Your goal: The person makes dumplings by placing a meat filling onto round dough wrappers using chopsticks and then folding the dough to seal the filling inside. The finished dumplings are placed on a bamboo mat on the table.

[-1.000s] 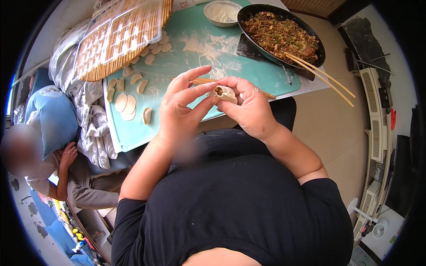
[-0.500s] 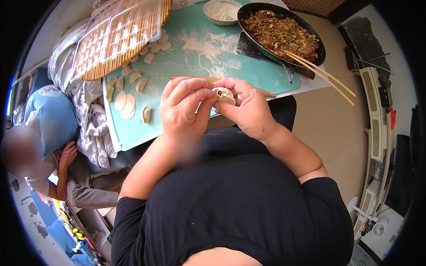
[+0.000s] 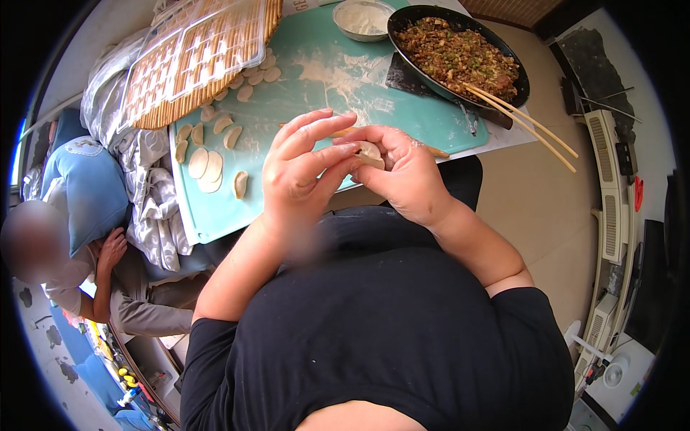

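A partly folded dumpling [image 3: 369,155] with a bit of dark filling showing is held between my two hands above the near edge of the mat. My right hand [image 3: 410,172] wraps round it from the right, thumb on the near side. The thumb and index finger of my left hand [image 3: 298,169] pinch its left edge, with the other fingers raised. Behind my hands lies a wooden rolling pin [image 3: 437,152], mostly hidden. Folded dumplings [image 3: 240,184] and round dough wrappers [image 3: 211,171] lie on the green mat [image 3: 302,97] to the left.
At the far right a black pan [image 3: 523,86] of chopped filling has chopsticks [image 3: 528,126] across its rim. A bowl of flour [image 3: 361,20] stands at the back. A clear tray [image 3: 215,54] rests on a woven mat at far left. A seated person [image 3: 108,280] is at left.
The fingers of my left hand have lifted and spread a little, and its pinch covers more of the dumpling's opening. My right hand keeps its hold.
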Tool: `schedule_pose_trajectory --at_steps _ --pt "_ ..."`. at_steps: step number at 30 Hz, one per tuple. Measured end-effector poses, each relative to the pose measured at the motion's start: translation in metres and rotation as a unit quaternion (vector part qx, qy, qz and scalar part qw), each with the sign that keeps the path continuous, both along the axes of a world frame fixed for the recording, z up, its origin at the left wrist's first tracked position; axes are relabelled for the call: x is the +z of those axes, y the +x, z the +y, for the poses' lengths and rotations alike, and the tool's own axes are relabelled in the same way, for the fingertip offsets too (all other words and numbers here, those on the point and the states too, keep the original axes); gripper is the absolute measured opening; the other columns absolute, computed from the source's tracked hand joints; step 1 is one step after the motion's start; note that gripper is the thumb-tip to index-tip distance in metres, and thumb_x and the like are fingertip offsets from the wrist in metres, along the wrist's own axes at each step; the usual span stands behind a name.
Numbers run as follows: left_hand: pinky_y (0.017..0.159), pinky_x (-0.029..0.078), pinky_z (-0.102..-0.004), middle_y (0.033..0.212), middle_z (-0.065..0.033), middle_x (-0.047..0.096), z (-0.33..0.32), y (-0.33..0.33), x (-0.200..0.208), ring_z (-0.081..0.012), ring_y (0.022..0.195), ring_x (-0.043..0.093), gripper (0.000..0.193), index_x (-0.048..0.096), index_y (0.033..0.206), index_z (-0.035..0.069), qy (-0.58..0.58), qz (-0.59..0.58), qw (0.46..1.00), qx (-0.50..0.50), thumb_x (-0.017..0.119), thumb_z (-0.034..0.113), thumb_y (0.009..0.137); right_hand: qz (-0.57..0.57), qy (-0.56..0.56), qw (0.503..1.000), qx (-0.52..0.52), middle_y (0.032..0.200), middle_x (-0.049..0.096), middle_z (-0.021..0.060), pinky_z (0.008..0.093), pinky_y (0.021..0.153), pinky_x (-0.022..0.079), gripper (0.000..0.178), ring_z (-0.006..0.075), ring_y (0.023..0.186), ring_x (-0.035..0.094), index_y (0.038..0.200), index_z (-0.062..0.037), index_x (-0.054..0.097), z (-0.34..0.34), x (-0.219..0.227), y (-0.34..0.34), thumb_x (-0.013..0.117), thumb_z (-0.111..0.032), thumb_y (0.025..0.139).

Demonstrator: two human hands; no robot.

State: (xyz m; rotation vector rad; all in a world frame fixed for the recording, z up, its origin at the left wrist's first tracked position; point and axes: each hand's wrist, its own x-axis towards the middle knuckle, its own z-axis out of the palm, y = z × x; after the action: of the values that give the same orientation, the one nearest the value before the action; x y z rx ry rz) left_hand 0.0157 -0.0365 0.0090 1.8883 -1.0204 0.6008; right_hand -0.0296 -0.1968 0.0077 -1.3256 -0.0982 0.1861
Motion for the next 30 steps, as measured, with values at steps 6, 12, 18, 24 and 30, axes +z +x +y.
schedule_pose_trajectory --at_steps 6,12,18,24,30 --pt "0.081 0.046 -0.0362 0.095 -0.007 0.065 -0.004 -0.001 -0.001 -0.0273 0.091 0.06 0.02 0.064 0.084 0.006 -0.018 -0.006 1.0 0.017 0.07 0.002 0.065 0.001 -0.007 1.0 -0.005 0.11 0.056 0.0061 0.0235 0.083 0.046 0.037 0.0097 0.097 0.055 0.118 0.0022 0.048 0.001 -0.002 0.001 0.057 0.005 0.083" --pt "0.078 0.045 -0.0353 0.093 -0.0062 0.063 -0.004 -0.007 -0.005 -0.0253 0.084 0.058 0.023 0.063 0.086 0.006 -0.012 0.049 0.998 0.027 0.069 0.001 0.065 -0.004 -0.013 1.0 -0.005 0.105 0.057 0.0045 0.0221 0.08 0.046 0.034 0.008 0.093 0.054 0.116 0.001 0.049 0.004 -0.01 0.001 0.06 0.0 0.083" --pt "0.085 0.044 -0.037 0.098 -0.0114 0.063 -0.004 -0.006 0.001 -0.0294 0.096 0.057 0.024 0.064 0.087 0.004 -0.001 -0.003 1.0 0.031 0.071 -0.002 0.065 -0.011 0.004 1.0 -0.02 0.096 0.06 0.0029 0.0215 0.077 0.046 0.029 0.0066 0.088 0.055 0.112 -0.0006 0.053 0.003 -0.009 0.0 0.061 -0.006 0.084" --pt "0.08 0.047 -0.0376 0.097 -0.0066 0.062 -0.005 -0.004 0.001 -0.0296 0.096 0.057 0.022 0.064 0.086 0.008 0.02 -0.04 0.998 0.034 0.07 0.004 0.065 -0.031 -0.038 0.999 -0.015 0.108 0.057 0.0055 0.0237 0.085 0.044 0.034 0.0094 0.098 0.053 0.117 0.001 0.05 0.003 -0.01 0.0 0.059 -0.001 0.084" --pt "0.081 0.046 -0.0378 0.098 -0.0098 0.062 -0.005 -0.008 -0.001 -0.0295 0.093 0.057 0.018 0.06 0.083 0.005 0.048 -0.015 0.998 0.026 0.069 -0.001 0.067 -0.054 -0.036 0.997 -0.03 0.096 0.06 0.0035 0.0218 0.077 0.046 0.028 0.0068 0.087 0.055 0.109 -0.0003 0.055 0.006 -0.014 -0.001 0.061 -0.006 0.083"
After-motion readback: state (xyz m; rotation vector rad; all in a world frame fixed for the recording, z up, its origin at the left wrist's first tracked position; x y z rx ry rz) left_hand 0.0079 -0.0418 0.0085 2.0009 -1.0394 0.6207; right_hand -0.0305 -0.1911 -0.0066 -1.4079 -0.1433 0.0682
